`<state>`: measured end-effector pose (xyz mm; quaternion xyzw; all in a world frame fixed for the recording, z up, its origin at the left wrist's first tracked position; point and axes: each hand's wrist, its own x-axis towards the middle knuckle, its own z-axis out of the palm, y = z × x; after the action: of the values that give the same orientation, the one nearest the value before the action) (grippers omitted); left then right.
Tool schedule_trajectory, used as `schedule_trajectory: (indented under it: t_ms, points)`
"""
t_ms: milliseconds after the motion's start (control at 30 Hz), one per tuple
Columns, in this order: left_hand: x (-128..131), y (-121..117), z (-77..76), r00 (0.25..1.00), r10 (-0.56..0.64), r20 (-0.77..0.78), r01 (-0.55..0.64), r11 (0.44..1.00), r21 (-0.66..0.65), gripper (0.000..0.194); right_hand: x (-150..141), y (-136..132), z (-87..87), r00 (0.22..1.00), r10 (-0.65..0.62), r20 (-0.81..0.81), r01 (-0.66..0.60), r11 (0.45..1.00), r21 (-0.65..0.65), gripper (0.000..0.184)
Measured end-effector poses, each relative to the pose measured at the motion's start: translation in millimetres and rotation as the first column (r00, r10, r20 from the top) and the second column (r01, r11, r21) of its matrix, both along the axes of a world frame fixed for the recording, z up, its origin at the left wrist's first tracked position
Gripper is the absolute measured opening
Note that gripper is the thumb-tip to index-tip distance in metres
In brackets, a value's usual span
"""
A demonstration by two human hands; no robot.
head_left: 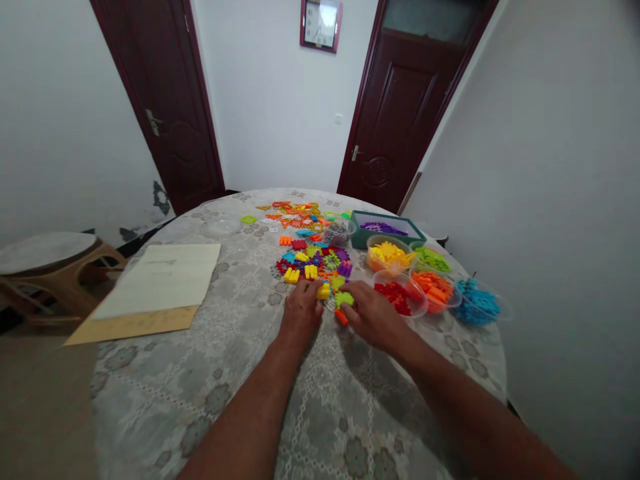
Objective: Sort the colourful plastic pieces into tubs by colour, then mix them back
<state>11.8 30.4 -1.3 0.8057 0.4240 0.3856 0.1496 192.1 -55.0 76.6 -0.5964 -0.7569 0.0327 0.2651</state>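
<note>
My left hand is closed, its thumb and fingers pinching a yellow plastic building piece. To its right, my right hand has its fingertips around a lime-green gear-like piece. An orange ridged piece lies on the tablecloth just under the right fingers. Beyond both hands spreads a pile of mixed gears and connectors. It includes yellow ridged pieces, a purple ridged piece and a crimson gear. The undersides of both hands are hidden.
Clear tubs hold red, orange, blue, yellow and green pieces at right. Behind them stands a green box with purple pieces. Paper sheets lie left on the patterned tablecloth; a stool stands beyond.
</note>
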Motion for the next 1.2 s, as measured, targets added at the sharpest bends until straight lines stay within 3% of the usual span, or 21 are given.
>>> schedule_trajectory:
  t_ms: [133,300,367,467,600,667,767,933,1033,1200]
  points:
    - [-3,4,-1.1,0.998,-0.041,0.046,0.041,0.999,-0.001,0.05,-16,7,-28.0,0.998,-0.014,-0.056,0.014,1.0,0.014,0.034]
    - [-8,12,2.3,0.986,-0.01,0.164,0.007,1.0,0.016,0.04,-14,15,-47.0,0.987,-0.004,-0.16,0.018,0.996,0.084,0.031]
    - [-11,15,6.2,0.962,0.055,0.266,-0.046,0.998,-0.04,0.038,-12,15,-52.2,0.981,-0.003,-0.195,0.024,0.994,0.104,0.031]
    - [-15,20,13.5,0.869,0.206,0.449,-0.1,0.963,-0.249,0.035,-9,13,-57.9,0.972,0.0,-0.236,0.029,0.993,0.117,0.033]
    - [-13,21,18.5,0.676,0.339,0.655,0.092,0.843,-0.531,0.042,-7,12,-61.6,0.963,0.008,-0.27,0.028,0.991,0.13,0.036]
    - [-11,20,17.7,0.613,0.348,0.71,0.186,0.809,-0.558,0.049,-5,12,-62.5,0.962,0.013,-0.273,0.025,0.99,0.138,0.036]
    - [-8,21,15.7,0.565,0.361,0.742,0.218,0.802,-0.556,0.053,-5,13,-63.5,0.967,0.017,-0.254,0.022,0.989,0.149,0.032]
    - [-7,21,19.1,0.4,0.43,0.809,0.372,0.731,-0.572,0.065,-12,10,-61.5,0.968,0.033,-0.251,0.015,0.982,0.187,0.029]
    - [-3,15,22.5,0.372,0.414,0.831,0.482,0.679,-0.554,0.067,-18,7,-56.5,0.95,0.051,-0.307,0.009,0.982,0.19,0.031]
    - [10,-2,24.3,0.404,0.347,0.847,0.58,0.618,-0.53,0.06,-27,4,-48.0,0.848,-0.043,-0.529,0.081,0.995,0.049,0.041]
